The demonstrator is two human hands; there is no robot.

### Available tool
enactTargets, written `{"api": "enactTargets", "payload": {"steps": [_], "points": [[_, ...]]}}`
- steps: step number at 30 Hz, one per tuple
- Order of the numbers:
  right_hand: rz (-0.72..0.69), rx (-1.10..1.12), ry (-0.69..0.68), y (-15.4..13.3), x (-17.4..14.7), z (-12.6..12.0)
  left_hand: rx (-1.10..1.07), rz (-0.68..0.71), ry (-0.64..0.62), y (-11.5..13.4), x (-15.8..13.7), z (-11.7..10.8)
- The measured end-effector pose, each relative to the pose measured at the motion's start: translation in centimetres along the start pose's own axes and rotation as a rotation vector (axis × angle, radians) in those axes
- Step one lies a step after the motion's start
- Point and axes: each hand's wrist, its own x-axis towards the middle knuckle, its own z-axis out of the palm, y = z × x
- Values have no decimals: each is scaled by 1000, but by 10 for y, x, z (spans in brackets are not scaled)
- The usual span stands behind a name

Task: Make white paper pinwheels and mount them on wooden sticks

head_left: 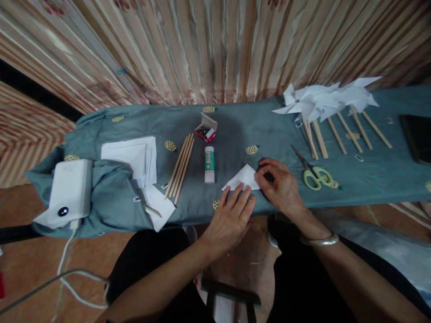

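A white sheet of paper folded into a triangle (pixel 245 176) lies at the front edge of the cloth-covered table. My left hand (pixel 232 213) rests on its lower edge, fingers stretched out flat. At the paper's right corner, my right hand (pixel 281 186) pinches with thumb and forefinger; it wears a silver bangle on the wrist. Just beyond the paper stands a glue stick (pixel 209 165), lying with its cap end toward me. Green-handled scissors (pixel 313 172) lie to the right of my right hand.
Left are wooden sticks (pixel 180 168), paper sheets (pixel 129 154), a pencil (pixel 152 210) and a white power bank (pixel 70 190) with a cable. A small box of pins (pixel 206 128) sits open behind. Paper pinwheels (pixel 323 101) on sticks lie back right, near a dark phone (pixel 416 138).
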Motion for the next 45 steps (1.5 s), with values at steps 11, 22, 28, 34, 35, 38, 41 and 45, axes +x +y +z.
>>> {"api": "enactTargets", "payload": {"steps": [11, 22, 28, 34, 35, 38, 41, 45], "points": [[-18, -11, -12, -1, -1, 1, 23, 13, -20, 0, 1, -1], [-15, -9, 15, -2, -2, 1, 96, 20, -28, 0, 2, -1], [-31, -58, 2, -4, -19, 0, 115, 18, -39, 1, 3, 0], [34, -90, 21, 8, -38, -11, 89, 2, -41, -2, 0, -4], [38, -86, 32, 10, -40, -13, 81, 3, -36, -3, -2, -6], [27, -61, 58, 15, -43, -17, 58, -30, 5, -10, -12, -11], [0, -50, 80, 19, -45, -17, 57, -83, 39, -16, -24, -15], [-35, -47, 131, 23, -45, -13, 74, -100, 48, -18, -35, -17]]}}
